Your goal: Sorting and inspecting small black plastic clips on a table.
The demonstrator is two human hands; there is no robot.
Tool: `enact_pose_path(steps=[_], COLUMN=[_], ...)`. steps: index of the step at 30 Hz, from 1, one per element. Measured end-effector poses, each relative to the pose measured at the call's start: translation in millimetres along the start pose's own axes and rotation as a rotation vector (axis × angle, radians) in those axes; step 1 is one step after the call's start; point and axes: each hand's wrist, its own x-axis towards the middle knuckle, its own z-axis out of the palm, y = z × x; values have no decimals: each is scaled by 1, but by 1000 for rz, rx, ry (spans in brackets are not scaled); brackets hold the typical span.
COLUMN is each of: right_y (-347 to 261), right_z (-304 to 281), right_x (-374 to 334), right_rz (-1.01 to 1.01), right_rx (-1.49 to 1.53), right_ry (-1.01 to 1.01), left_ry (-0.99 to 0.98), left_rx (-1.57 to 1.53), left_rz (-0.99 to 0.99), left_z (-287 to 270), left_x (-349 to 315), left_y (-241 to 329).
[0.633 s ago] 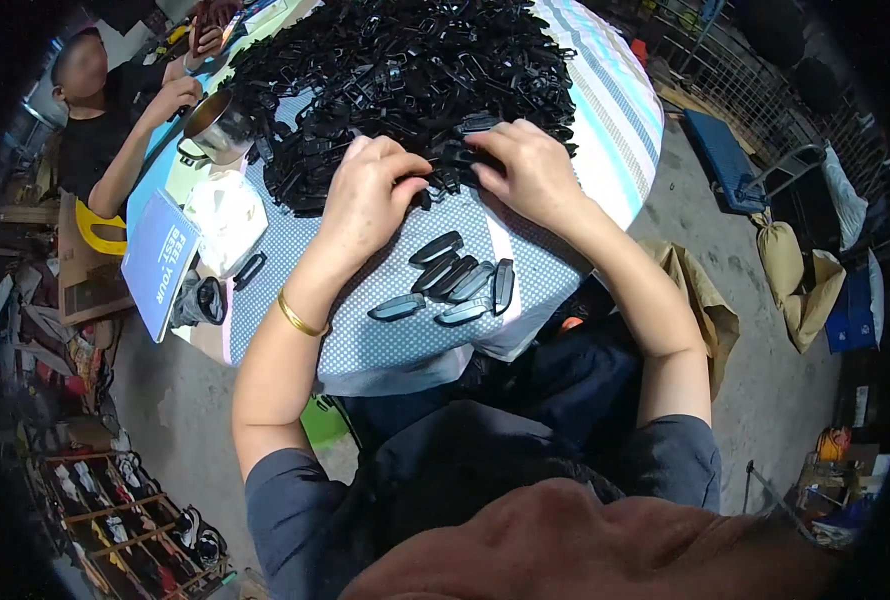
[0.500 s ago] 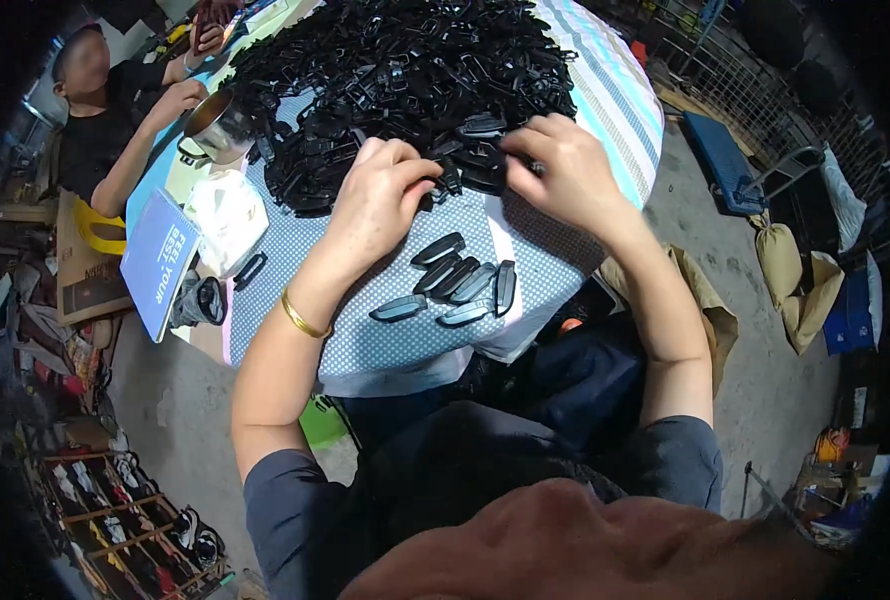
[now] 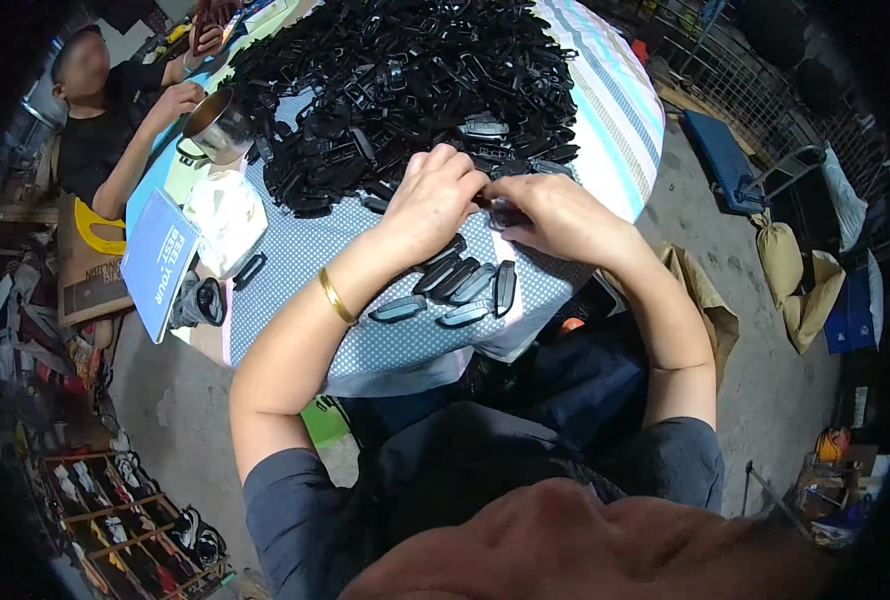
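Observation:
My left hand and my right hand meet at the near edge of a large heap of black plastic pieces. Their fingers are pinched together on a small black plastic piece, mostly hidden by the fingertips. Just below the hands, several long oval black plastic pieces lie in a loose group on the patterned tablecloth. Some show a shiny grey face. The left hand covers part of the topmost one.
At the left stand a metal mug, a white plastic bag and a blue booklet. A single black oval piece lies near the bag. Across the table a person works at the heap's left side.
My hands have come together from apart, the left moving right and the right moving left and slightly nearer. The group of oval pieces has stayed put.

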Motion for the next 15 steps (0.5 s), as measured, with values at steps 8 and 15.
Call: enact_pose_path(steps=[8, 15], right_y=[18, -7], right_z=[4, 29], right_x=[-3, 8], right_rz=[292, 459], right_rx=[379, 1259], right_ry=[196, 288], left_ry=[129, 200], left_rx=[-181, -688], left_rz=[-83, -311], left_z=[-13, -10], left_x=[-8, -9], left_y=[1, 9])
